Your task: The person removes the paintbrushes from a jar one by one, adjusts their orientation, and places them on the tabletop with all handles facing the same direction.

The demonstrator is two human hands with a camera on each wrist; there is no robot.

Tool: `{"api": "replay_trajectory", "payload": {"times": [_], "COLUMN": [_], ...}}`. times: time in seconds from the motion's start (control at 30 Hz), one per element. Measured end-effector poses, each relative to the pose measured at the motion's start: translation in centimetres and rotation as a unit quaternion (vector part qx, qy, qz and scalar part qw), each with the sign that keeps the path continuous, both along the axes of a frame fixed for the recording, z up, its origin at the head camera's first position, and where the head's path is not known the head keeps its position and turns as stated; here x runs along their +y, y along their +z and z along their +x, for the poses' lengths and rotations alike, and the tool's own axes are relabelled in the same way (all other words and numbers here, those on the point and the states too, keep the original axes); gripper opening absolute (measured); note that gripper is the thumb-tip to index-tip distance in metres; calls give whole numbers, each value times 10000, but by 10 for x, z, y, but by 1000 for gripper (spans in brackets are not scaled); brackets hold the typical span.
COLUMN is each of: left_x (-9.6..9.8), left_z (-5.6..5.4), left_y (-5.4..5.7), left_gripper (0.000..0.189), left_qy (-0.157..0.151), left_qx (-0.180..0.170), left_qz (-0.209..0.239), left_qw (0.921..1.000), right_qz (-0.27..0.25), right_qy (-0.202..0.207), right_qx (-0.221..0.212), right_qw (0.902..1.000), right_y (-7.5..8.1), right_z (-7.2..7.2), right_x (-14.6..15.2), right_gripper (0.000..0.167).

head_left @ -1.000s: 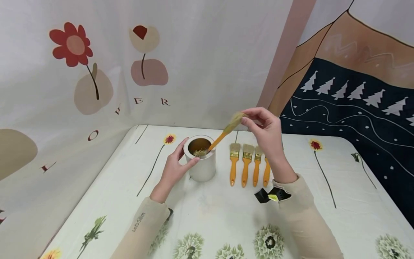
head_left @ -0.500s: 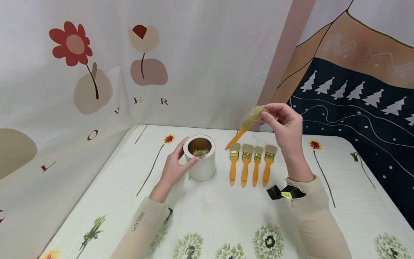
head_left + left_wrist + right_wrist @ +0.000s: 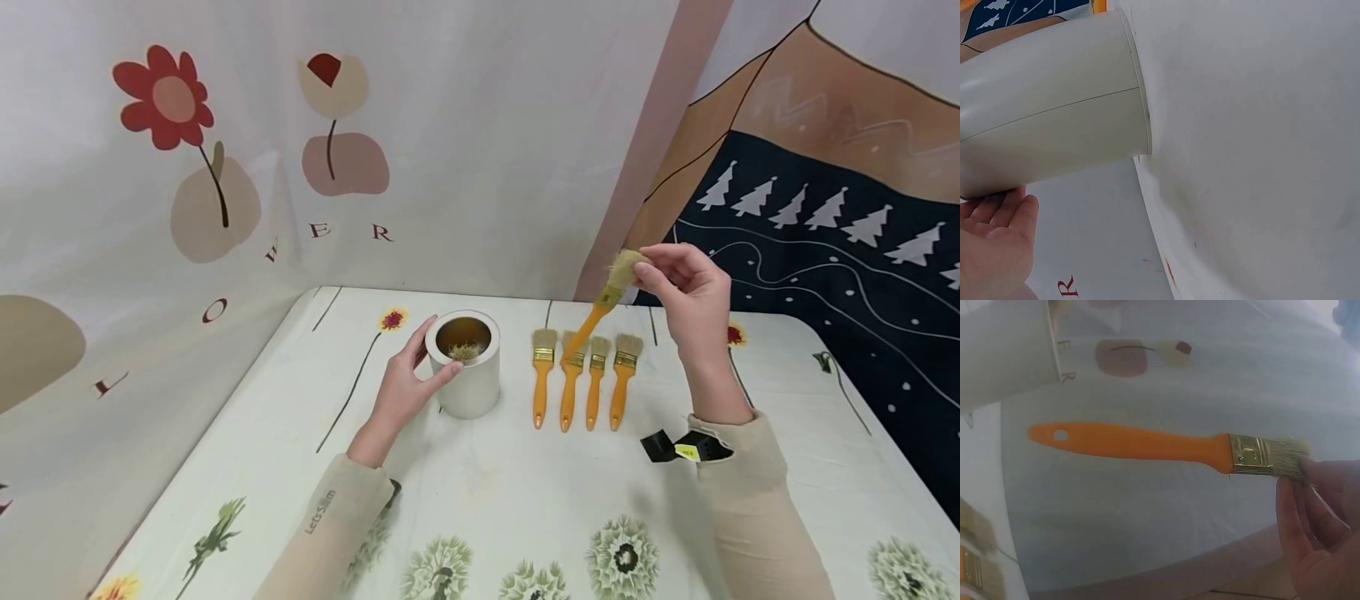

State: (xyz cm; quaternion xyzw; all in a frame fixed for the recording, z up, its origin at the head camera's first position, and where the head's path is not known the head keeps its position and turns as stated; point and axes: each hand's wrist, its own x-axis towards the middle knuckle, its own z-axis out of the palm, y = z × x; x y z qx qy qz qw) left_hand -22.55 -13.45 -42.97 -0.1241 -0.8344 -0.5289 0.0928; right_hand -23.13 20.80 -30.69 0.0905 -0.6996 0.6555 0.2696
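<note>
My left hand [image 3: 408, 387] holds the upper side of a white cylindrical can [image 3: 472, 392], thumb near the rim and fingers round the far side. In the left wrist view, fingertips of the left hand [image 3: 1000, 244] lie against the can's wall [image 3: 1054, 112]. Pale bristles [image 3: 465, 352] show inside the can. Up to the right, my right hand [image 3: 697, 296] pinches a paintbrush [image 3: 588, 327] by its bristles, handle slanting down to the left. The right wrist view shows its orange handle [image 3: 1141, 442], with a hole at the end, and brass-coloured ferrule [image 3: 1250, 453].
Several more orange-handled paintbrushes [image 3: 540, 392] lie in a row right of the can, bristles toward the back. The held brush overlaps one of them in the head view. A flower-printed white cloth covers the table [image 3: 480, 500]; printed curtains [image 3: 480, 150] hang behind.
My right hand has moved the paintbrush away from the can to the right, over the row, and its handle has tipped steeper. The left hand and can have stayed put.
</note>
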Motion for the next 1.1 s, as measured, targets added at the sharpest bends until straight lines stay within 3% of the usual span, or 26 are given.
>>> {"api": "replay_trajectory", "payload": {"times": [0.37, 0.67, 1.1], "left_x": [0, 1, 4], "left_z": [-1, -2, -3], "left_y": [1, 0, -1], "left_gripper": [80, 82, 80], "left_qy": [-13, -47, -58], "left_qx": [51, 18, -99], "left_qz": [-44, -10, -7], "left_qw": [10000, 10000, 9999], "right_qz": [-257, -80, 90], "right_qy": [-192, -562, -740], "right_qx": [-202, -708, -1443], "right_qw": [9993, 9959, 9867], "right_y": [-9, -20, -41], "right_z": [-4, -11, -18], "right_x": [21, 43, 68], "right_gripper": [15, 16, 18]}}
